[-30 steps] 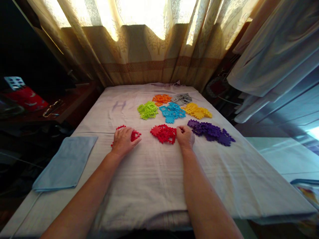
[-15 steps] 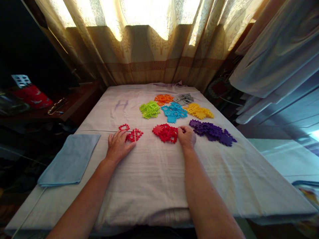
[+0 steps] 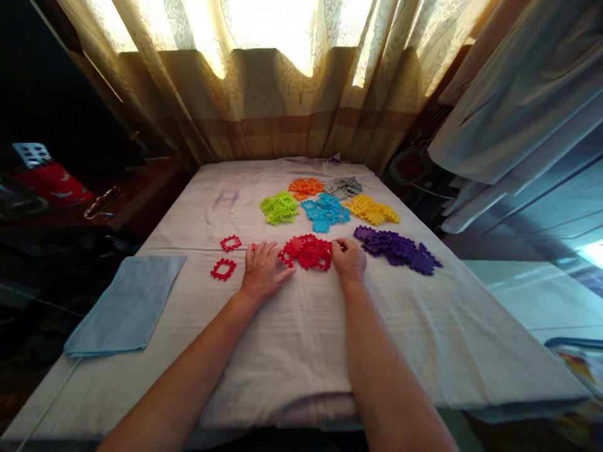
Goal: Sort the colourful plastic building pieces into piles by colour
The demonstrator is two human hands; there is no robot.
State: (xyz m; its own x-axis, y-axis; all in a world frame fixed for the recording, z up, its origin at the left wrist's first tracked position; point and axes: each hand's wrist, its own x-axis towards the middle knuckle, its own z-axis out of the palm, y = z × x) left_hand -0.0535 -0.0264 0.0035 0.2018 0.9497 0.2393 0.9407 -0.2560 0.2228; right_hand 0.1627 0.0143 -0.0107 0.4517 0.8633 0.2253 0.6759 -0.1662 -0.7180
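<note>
Red interlocking plastic pieces [image 3: 308, 251] with toothed edges lie in a pile at the middle of the cloth-covered table. My left hand [image 3: 262, 271] rests at the pile's left side, fingers spread and partly covering a red piece there. At the right edge of the pile is my right hand [image 3: 349, 258], its fingers curled together; whatever is between the fingertips is hidden. Left of my left hand lie two separate red frame pieces, one farther back [image 3: 230, 243] and one nearer [image 3: 223, 269].
Behind are piles of lime green [image 3: 279, 208], orange [image 3: 306, 188], grey [image 3: 343, 188], blue [image 3: 326, 212] and yellow [image 3: 373, 209] pieces. Purple pieces [image 3: 398, 248] lie right of my right hand. A folded blue cloth [image 3: 125, 304] lies at the table's left edge.
My left hand has moved right to the red pile, uncovering a red frame piece. Two red pieces beside it have shifted toward the pile. My right hand keeps its place.
</note>
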